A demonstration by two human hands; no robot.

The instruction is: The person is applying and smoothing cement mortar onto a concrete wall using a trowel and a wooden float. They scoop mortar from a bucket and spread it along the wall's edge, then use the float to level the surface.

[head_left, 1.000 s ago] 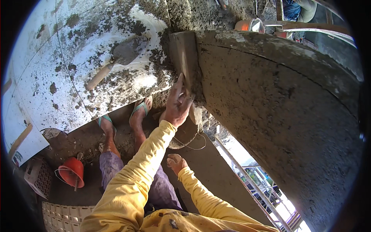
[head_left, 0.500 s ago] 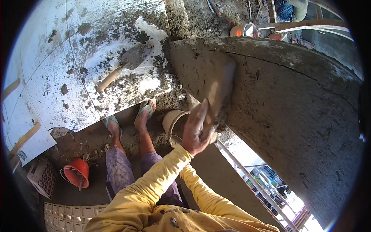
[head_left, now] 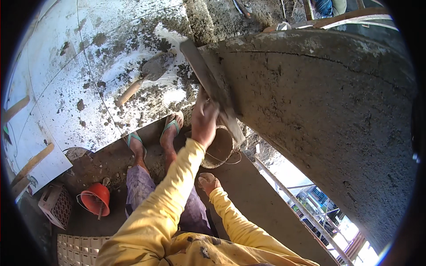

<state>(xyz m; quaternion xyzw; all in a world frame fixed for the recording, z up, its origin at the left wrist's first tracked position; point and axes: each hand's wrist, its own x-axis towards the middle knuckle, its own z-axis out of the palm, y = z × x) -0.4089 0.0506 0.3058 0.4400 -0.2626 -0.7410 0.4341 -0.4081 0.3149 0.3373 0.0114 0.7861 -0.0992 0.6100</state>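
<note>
My left hand (head_left: 205, 120) grips a long plastering float (head_left: 205, 74), which stands tilted edge-on at the left end of a curved wall of wet grey mortar (head_left: 310, 119). How its fingers wrap the handle is partly hidden. Below and to the right, my right hand (head_left: 208, 183) hangs with curled fingers and nothing visible in them. Just above it is a mortar-smeared bucket (head_left: 218, 153) with a wire handle, partly covered by the float. A trowel (head_left: 131, 92) with a wooden handle lies on a white, mortar-spattered board (head_left: 57, 102).
My sandalled feet (head_left: 171, 128) stand by the board's near edge. At the lower left are a red bucket (head_left: 98, 199) and a plastic crate (head_left: 55, 206). A pole (head_left: 293, 201) runs along the opening under the wall. Wooden bars (head_left: 350, 17) cross the far right.
My left hand and the float have moved left, from the wall's face to its left end, and the float has turned edge-on. My right hand has come into view lower down.
</note>
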